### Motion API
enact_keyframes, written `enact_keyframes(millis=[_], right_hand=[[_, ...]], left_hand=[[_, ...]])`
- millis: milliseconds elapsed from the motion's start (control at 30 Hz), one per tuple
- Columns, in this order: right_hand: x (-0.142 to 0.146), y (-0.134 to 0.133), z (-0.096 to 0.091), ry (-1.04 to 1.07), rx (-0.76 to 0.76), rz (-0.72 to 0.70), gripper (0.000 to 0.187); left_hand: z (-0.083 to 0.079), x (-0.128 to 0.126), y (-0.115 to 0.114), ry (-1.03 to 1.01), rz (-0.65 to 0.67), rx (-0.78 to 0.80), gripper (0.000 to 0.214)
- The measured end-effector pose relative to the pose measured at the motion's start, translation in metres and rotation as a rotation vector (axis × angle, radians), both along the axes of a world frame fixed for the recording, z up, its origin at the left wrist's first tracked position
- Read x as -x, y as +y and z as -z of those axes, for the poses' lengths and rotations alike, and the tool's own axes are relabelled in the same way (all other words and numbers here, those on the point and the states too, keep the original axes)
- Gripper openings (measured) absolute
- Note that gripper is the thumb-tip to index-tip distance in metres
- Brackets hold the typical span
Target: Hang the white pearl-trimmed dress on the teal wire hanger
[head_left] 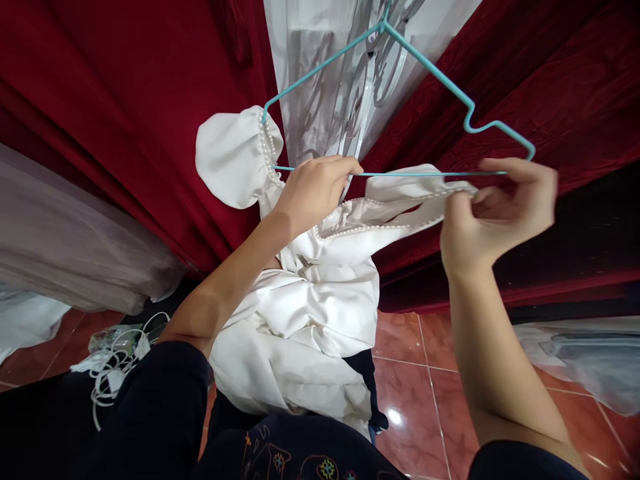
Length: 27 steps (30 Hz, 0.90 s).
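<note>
A white satin dress (320,300) with pearl-beaded edging hangs down in front of me, its skirt bunched near my body. One puffed sleeve (233,157) sits over the left end of a light-blue wire hanger (425,63). My left hand (320,187) is closed around the hanger's lower bar at the middle, just above the beaded neckline. At the hanger's right end, my right hand (500,213) is closed on the other beaded edge of the dress, pulling it out sideways. Its fingertips are partly blurred, close to the bar's end.
Dark red curtains (125,87) hang on both sides, with a sheer white fabric (310,73) between them. Tangled white cables (113,373) lie on a black surface at lower left. Glossy red tiles (405,387) cover the floor. Pale tulle (590,353) spreads at the right.
</note>
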State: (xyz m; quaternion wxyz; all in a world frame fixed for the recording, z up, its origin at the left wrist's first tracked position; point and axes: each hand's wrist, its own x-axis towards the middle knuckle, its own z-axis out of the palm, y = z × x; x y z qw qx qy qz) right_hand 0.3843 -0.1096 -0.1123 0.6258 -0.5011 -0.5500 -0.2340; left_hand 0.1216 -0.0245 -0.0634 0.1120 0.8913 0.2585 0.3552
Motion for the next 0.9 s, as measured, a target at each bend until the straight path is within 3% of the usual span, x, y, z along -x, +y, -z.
enact_keyframes(millis=[100,233,300,433,600,700,900], right_hand=[[-0.049,0.008,-0.005,0.015,-0.316,0.021,0.03],[-0.087,0.026,-0.039,-0.039,-0.349,-0.09,0.042],[-0.081,0.036,-0.061,-0.016,-0.253,-0.114,0.039],[-0.042,0.042,-0.094,-0.011,-0.006,-0.12,0.016],[-0.025,0.02,-0.092,0.029,0.077,-0.21,0.017],[-0.028,0.004,-0.089,0.063,0.177,-0.168,0.017],[-0.012,-0.009,-0.111,-0.001,0.441,-0.22,0.014]], left_hand=[[-0.004,0.007,0.001,0.014,-0.015,0.027,0.042],[-0.007,0.012,-0.001,0.032,-0.036,0.053,0.041],[-0.007,0.011,-0.002,0.019,-0.025,0.068,0.041],[-0.008,0.011,-0.003,0.001,0.002,0.079,0.042],[-0.009,0.014,-0.001,0.027,-0.042,0.072,0.039],[-0.008,0.014,0.001,0.053,-0.032,0.063,0.038],[-0.003,0.012,0.002,0.04,-0.058,0.038,0.04]])
